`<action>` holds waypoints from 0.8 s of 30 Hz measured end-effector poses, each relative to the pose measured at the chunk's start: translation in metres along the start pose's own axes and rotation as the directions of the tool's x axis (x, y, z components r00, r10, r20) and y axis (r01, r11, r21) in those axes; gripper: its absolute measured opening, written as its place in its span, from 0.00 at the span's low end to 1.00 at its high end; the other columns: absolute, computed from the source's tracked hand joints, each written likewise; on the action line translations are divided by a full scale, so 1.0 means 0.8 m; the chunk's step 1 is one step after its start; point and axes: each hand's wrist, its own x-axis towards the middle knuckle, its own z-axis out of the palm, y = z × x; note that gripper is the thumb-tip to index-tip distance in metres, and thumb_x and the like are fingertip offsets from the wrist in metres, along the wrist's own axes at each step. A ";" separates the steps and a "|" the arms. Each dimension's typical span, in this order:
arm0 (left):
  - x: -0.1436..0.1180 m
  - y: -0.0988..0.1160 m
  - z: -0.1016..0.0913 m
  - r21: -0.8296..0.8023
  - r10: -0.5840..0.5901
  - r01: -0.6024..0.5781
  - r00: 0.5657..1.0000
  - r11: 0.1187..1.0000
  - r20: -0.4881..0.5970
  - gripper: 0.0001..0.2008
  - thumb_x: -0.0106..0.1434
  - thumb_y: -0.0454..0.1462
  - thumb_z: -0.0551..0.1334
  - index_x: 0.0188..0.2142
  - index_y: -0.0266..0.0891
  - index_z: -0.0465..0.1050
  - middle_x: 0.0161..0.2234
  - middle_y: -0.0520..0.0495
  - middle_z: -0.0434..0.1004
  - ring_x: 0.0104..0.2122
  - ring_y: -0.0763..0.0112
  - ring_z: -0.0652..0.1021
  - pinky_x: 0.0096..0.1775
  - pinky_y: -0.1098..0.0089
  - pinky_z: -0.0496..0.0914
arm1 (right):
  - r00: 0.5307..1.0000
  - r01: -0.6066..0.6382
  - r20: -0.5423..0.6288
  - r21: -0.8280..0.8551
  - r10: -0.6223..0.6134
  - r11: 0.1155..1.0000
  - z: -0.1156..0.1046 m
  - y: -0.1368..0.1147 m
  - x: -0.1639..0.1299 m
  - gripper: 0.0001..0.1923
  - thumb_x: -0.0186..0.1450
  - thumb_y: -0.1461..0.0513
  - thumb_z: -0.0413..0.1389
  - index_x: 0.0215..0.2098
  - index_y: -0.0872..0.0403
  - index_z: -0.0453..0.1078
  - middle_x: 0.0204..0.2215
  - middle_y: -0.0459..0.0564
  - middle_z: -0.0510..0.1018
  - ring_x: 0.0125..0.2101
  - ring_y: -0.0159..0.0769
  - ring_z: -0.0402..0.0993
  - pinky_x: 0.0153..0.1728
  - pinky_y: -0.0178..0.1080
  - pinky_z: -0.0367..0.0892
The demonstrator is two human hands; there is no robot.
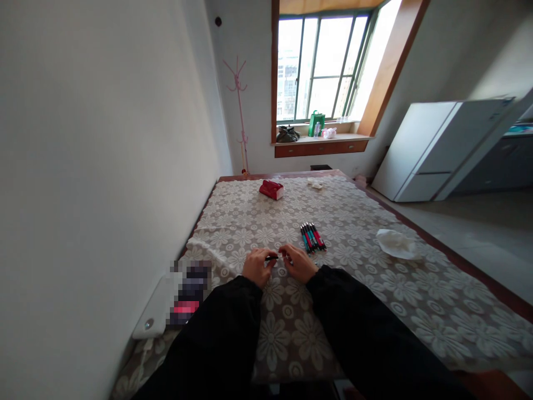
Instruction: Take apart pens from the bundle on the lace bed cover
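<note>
My left hand (257,266) is closed round a short black pen part (271,258), which points toward the other hand. My right hand (296,263) faces it with only a small gap between, its thumb and fingers drawn together in a pinch. Whatever sits in that pinch is too small to make out. Just beyond my right hand, several click pens (313,238) lie side by side in a row, with black, teal and red barrels and their tips pointing away from me. Both hands are low over the patterned tablecloth (272,333).
At the left edge lie a white power bank-like box (152,311) with a cable and a blurred-out item (191,294). A red tissue pack (271,189) and crumpled tissue (315,183) lie farther back. White paper (397,244) rests on the right. A wall borders the left side.
</note>
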 end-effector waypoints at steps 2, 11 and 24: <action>0.000 -0.001 0.002 -0.025 0.016 -0.016 1.000 1.000 0.012 0.09 0.60 0.36 0.62 0.41 0.45 0.76 0.40 0.51 0.80 0.44 0.65 0.74 0.48 0.65 0.66 | 1.000 0.020 0.007 0.033 -0.020 0.999 0.000 -0.002 -0.001 0.20 0.58 0.74 0.47 0.46 0.53 0.63 0.36 0.48 0.71 0.36 0.34 0.69 0.39 0.35 0.64; -0.001 -0.008 0.009 -0.050 0.050 -0.050 0.999 0.998 -0.008 0.09 0.61 0.36 0.60 0.41 0.45 0.75 0.36 0.50 0.79 0.39 0.67 0.77 0.45 0.67 0.69 | 0.999 0.017 -0.051 0.033 -0.016 0.999 -0.002 -0.009 0.000 0.19 0.62 0.70 0.51 0.51 0.52 0.60 0.36 0.48 0.71 0.37 0.35 0.69 0.40 0.37 0.66; -0.002 -0.013 0.010 -0.069 0.069 -0.070 0.998 0.995 -0.016 0.10 0.61 0.34 0.60 0.41 0.45 0.76 0.36 0.48 0.77 0.39 0.67 0.77 0.44 0.67 0.71 | 0.999 0.008 -0.049 -0.147 -0.015 0.989 -0.011 0.000 0.003 0.05 0.64 0.63 0.58 0.30 0.53 0.71 0.28 0.46 0.75 0.31 0.32 0.69 0.34 0.34 0.61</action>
